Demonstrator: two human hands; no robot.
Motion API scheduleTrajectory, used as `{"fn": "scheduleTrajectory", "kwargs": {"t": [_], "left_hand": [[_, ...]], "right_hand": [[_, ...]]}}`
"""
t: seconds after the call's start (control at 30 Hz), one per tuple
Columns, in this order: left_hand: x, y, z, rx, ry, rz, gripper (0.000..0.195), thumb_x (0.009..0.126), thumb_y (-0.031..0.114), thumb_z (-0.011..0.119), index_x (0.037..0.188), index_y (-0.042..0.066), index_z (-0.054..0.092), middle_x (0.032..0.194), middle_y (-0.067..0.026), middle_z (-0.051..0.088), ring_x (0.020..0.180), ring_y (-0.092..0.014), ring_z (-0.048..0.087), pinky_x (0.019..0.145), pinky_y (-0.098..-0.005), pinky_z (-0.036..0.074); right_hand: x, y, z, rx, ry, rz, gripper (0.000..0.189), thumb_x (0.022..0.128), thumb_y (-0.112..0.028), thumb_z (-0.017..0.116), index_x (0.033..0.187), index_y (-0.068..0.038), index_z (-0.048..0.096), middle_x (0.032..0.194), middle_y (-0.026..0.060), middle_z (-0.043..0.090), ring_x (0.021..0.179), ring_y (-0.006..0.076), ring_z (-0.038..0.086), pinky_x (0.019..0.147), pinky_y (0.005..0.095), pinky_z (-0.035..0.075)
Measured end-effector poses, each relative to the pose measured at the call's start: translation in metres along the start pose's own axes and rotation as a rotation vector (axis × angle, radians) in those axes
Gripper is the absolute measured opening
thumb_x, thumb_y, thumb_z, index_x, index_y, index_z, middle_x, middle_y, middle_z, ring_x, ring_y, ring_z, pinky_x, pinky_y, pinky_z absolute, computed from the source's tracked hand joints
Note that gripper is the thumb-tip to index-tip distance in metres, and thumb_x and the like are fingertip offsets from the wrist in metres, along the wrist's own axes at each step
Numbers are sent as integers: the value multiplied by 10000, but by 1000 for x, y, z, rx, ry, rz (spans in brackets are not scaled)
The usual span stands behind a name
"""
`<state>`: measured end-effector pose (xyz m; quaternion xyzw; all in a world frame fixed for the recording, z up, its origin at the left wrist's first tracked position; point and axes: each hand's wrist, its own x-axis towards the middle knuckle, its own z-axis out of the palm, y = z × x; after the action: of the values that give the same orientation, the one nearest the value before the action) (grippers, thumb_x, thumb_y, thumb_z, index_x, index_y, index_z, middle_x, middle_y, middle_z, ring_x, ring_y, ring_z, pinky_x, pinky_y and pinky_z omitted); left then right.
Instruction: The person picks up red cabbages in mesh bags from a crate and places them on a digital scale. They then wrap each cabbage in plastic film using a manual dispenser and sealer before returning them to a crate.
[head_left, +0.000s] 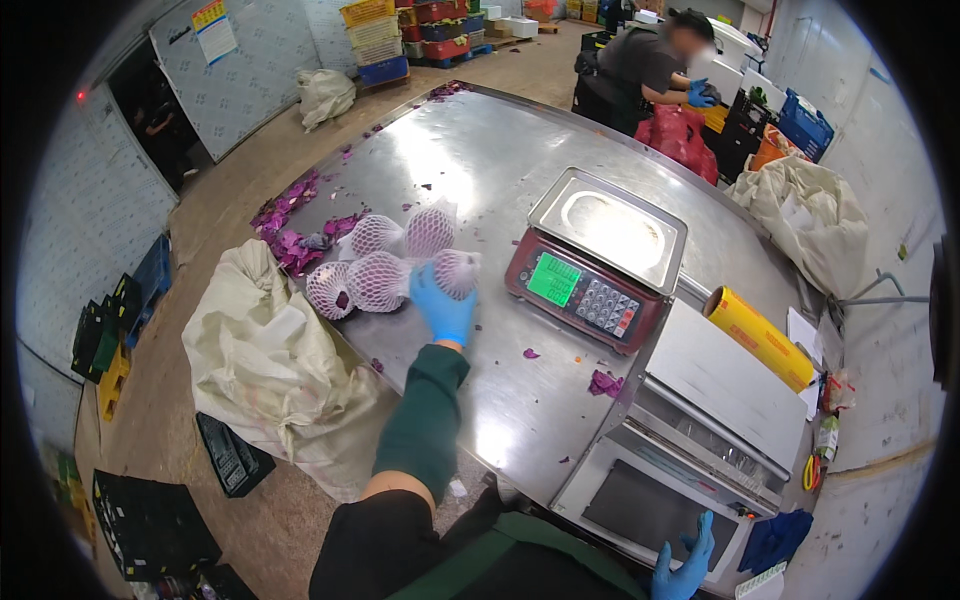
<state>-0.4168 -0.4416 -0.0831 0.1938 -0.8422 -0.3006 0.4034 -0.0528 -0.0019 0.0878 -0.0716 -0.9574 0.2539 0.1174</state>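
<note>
My left hand (442, 301), in a blue glove, has its fingers around one end of a purple-tinted round vegetable in white foam netting (456, 274). Several more netted ones lie beside it, among them one at the left (330, 290) and one behind (430, 231). Gloved in blue too, my right hand (684, 564) hangs at the bottom right with fingers apart, holding nothing, over the front of a film wrapping machine (724, 386). Between the hands and further back stands a digital scale (577, 289) with a bare metal pan (609, 225) and a lit green display.
Purple leaf scraps (289, 206) litter the steel table's (517, 420) left edge. A white woven sack (255, 352) leans there. A yellow film roll (757, 337) lies right of the scale. A person (637, 67) works beyond the table near a red mesh sack (679, 139) and crates.
</note>
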Motion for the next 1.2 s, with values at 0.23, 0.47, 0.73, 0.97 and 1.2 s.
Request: {"fn": "scheduleTrajectory", "kwargs": {"t": [0.23,0.47,0.73,0.97,1.2], "left_hand": [[4,30,-34,181,-182,-140,1030,535,298,949,1386,22,439,1331,-239,446,1195,-449,443,1043,-515,392],[-3,39,-11,286,-306,113,1050,561,312,952,1413,5,420,1572,-259,245,1399,-401,366,1128,-445,364],[-35,-5,-15,-668,42,-554,743,743,232,884,1328,-10,493,1237,-133,609,1074,-245,618,938,-377,511],[-104,198,-48,-1127,-426,-213,790,724,120,877,1365,-6,433,1352,-138,511,1227,-261,534,1053,-385,454],[-206,405,-15,-687,-561,847,921,647,183,896,1435,74,432,1442,-232,427,1298,-422,452,1102,-473,394]], "right_hand": [[28,48,17,158,-110,-182,766,784,-36,724,1490,-26,427,1292,226,594,905,344,653,774,395,546],[33,92,-14,66,-140,-239,724,793,-67,730,1469,-55,471,1176,199,634,885,337,656,772,413,530],[14,128,-31,162,-105,-165,693,771,-16,728,1432,-76,529,1105,179,679,863,325,673,758,397,535],[87,132,-38,444,-126,-232,635,847,-82,756,1432,-31,517,1183,151,669,1032,262,665,912,356,523],[236,134,-45,1060,-142,56,736,957,-345,668,1529,-22,336,1428,186,502,1254,243,537,1044,340,447]]}}
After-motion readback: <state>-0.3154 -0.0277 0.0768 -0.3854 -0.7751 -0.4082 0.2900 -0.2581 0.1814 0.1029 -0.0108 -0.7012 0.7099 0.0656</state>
